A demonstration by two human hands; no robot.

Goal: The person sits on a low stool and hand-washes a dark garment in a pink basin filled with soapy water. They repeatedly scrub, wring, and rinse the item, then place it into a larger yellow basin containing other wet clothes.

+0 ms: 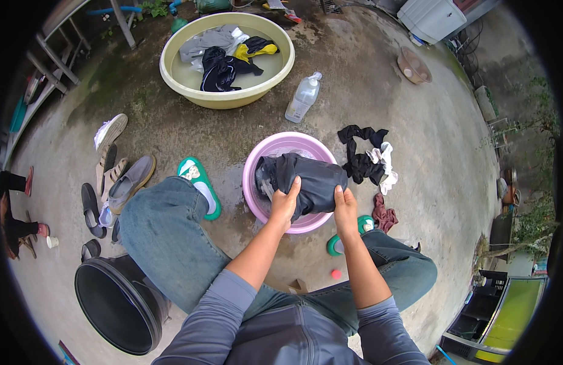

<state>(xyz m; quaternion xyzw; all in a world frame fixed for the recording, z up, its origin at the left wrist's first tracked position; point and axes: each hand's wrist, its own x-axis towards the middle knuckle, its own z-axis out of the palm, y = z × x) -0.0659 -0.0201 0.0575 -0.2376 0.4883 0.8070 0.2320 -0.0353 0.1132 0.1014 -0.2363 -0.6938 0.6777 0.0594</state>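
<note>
A wet dark garment [311,180] is stretched between my two hands above a pink plastic basin [254,155]. My left hand [285,203] grips its near edge, thumb on top. At the garment's right end, my right hand [345,205] pinches the cloth. The garment's left part hangs down into the basin, where some suds show along the far side. Most of the basin's inside is hidden under the cloth. Black clothes [361,155] and white socks [386,159] lie on the concrete to the right, with a maroon cloth [384,213] nearer me.
A large yellow tub [167,68] holds clothes in water at the back. A clear pump bottle [304,98] stands between the tubs. Several shoes [131,182] and a black bucket [117,305] are at left. Another person's legs [16,205] show at the far left.
</note>
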